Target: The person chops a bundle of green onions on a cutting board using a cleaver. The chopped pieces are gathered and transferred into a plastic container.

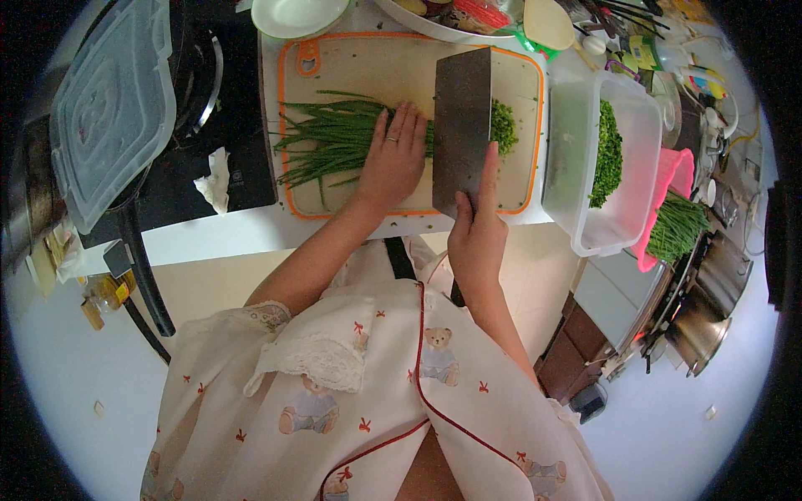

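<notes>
A bundle of long green chives (332,134) lies across the cutting board (376,62), which has an orange rim. My left hand (398,156) rests flat over the bundle's right part, pressing it down, with a ring on one finger. In my right hand (479,235) is a wide-bladed cleaver (462,125), one finger stretched along the blade. The blade hides the bundle's cut end. Just right of it sits a small heap of chopped chives (502,128).
Right of the board stands a clear plastic container (567,156) holding chopped chives (606,156). Beyond it, a pink basket (673,172) holds whole chives (680,228). A white bowl (301,15) is behind the board. On the left are a black cooktop (241,138), a pan handle (144,269) and a plastic lid (113,119).
</notes>
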A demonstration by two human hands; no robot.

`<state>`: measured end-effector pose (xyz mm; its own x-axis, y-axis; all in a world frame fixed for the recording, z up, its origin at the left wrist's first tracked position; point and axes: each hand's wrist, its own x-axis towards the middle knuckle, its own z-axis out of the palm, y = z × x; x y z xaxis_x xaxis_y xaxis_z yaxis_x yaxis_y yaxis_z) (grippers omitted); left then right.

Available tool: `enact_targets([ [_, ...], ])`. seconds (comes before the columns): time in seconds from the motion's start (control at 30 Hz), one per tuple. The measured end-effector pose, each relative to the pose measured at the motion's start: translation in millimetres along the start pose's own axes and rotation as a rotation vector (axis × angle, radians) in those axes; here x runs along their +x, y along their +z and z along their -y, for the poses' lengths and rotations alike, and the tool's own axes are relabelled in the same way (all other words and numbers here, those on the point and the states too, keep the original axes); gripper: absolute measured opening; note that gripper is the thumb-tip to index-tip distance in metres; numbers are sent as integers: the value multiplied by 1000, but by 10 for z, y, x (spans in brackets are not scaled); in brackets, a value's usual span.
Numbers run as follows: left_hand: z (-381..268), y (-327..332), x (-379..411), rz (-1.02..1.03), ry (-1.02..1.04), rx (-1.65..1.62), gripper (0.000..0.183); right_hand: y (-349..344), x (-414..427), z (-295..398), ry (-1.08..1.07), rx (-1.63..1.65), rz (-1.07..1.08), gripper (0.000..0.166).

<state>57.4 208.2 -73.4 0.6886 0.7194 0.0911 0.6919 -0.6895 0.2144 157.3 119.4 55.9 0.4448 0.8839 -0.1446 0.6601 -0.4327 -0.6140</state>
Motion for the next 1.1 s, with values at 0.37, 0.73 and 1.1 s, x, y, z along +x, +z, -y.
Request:
enact_targets([
  [0.37,0,38,-22,55,10,54,54,94,-27,148,189,-138,142,82],
  [0.73,9,-18,9,-12,-34,-153,53,-66,92,-118,-9,13,-57,77],
  [1.1,15,22,-19,-28,-48,-219,54,-80,43,53,48,63,4,76],
])
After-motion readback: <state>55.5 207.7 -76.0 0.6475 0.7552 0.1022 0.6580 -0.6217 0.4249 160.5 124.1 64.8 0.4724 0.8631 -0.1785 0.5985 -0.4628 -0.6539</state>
